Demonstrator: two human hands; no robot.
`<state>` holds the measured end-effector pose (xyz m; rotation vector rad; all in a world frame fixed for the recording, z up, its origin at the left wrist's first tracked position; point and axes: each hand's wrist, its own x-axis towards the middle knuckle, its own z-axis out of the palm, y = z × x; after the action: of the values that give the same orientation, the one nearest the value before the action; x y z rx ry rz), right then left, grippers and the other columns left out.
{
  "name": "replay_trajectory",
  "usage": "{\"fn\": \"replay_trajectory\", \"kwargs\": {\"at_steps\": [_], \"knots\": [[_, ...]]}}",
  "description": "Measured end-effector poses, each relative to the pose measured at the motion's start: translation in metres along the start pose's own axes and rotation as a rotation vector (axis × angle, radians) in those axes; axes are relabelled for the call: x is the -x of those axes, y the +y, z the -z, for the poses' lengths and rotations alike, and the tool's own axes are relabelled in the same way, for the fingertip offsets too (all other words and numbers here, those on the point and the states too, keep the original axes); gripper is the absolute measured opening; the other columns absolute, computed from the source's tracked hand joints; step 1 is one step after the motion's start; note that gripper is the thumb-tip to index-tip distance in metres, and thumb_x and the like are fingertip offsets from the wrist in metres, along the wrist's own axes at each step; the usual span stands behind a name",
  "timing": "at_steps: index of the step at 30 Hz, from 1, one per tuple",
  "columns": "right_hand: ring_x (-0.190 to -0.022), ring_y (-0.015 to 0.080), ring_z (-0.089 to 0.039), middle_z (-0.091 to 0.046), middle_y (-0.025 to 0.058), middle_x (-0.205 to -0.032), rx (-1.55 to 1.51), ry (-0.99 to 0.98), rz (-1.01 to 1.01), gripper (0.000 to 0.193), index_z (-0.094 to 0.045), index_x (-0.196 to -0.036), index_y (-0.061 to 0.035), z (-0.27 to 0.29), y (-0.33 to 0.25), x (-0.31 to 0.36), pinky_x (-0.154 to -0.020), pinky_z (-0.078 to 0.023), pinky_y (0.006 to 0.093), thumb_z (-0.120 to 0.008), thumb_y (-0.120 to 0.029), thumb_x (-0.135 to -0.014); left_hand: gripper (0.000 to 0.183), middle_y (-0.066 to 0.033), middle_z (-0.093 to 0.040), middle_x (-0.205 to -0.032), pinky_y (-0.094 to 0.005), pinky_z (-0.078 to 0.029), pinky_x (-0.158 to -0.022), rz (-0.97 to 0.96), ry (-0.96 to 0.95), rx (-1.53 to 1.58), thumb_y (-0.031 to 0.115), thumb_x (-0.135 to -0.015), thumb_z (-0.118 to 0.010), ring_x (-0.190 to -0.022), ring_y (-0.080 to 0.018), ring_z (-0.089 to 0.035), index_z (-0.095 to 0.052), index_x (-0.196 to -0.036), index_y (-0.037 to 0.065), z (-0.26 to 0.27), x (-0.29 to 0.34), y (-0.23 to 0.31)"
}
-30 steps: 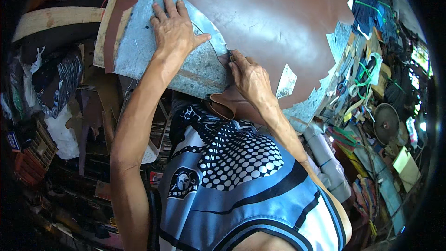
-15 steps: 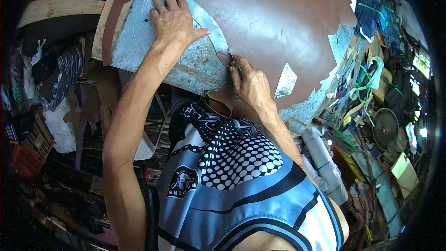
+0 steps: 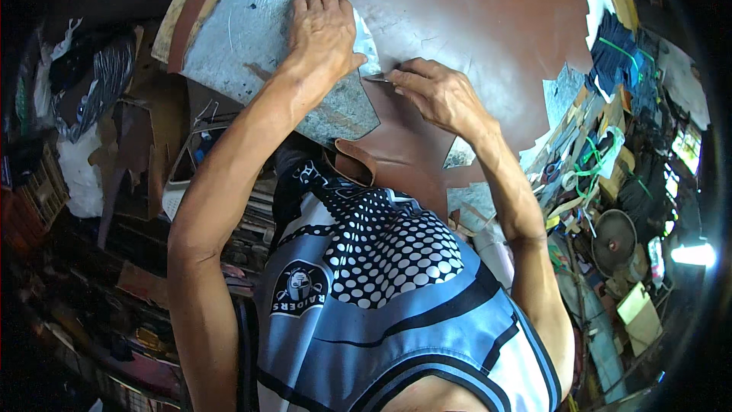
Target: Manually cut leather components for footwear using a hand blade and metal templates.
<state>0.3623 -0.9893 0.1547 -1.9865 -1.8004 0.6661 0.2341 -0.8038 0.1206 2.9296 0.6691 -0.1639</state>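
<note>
You look straight down from a single head-worn fisheye view, close over your own chest and forearms. The far half takes in the brown leather sheet (image 3: 473, 23) on the bench; cluttered shelves (image 3: 610, 183) bend along the right rim, dim stacked clutter along the left, nearer your body.

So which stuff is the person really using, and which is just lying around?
In use:
left hand pressing the grey metal sheet
right hand with a small blade
brown leather

Lying about:
fan
green cords
white bag
</note>
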Motion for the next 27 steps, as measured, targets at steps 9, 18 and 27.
{"fn": "replay_trajectory", "kwargs": {"at_steps": [9, 18, 27], "knots": [[-0.083, 0.029, -0.067, -0.067, 0.0094, -0.097, 0.031, -0.086, 0.096, 0.022, -0.071, -0.107, -0.0107, -0.005, 0.004, -0.014, -0.071, -0.057, 0.0389, -0.064, -0.018, -0.087, 0.088, -0.0248, -0.049, -0.123, -0.0495, -0.037, -0.102, 0.017, 0.04, -0.032, 0.046, -0.063, -0.085, -0.124, -0.0382, -0.046, -0.053, -0.123, -0.009, -0.008, 0.005, 0.0], [-0.083, 0.0303, -0.067, -0.066, 0.0107, -0.098, 0.056, -0.097, 0.082, 0.024, -0.071, -0.109, -0.0111, -0.004, 0.001, -0.015, -0.072, -0.057, 0.0387, -0.063, -0.017, -0.087, 0.093, -0.0258, -0.048, -0.127, -0.0495, -0.037, -0.102, 0.034, -0.015, -0.04, 0.047, -0.064, -0.084, -0.128, -0.0394, -0.044, -0.05, -0.129, -0.009, -0.004, 0.004, 0.002], [-0.093, 0.0341, -0.068, -0.063, 0.0158, -0.118, 0.164, -0.076, 0.049, 0.024, -0.071, -0.111, -0.0138, -0.009, 0.0, -0.015, -0.079, -0.057, 0.0415, -0.061, -0.017, -0.089, 0.103, -0.0329, -0.036, -0.142, -0.0548, -0.031, -0.109, 0.059, -0.156, -0.021, 0.049, -0.066, -0.083, -0.138, -0.0454, -0.031, -0.04, -0.14, -0.009, -0.002, 0.006, 0.006]]}}
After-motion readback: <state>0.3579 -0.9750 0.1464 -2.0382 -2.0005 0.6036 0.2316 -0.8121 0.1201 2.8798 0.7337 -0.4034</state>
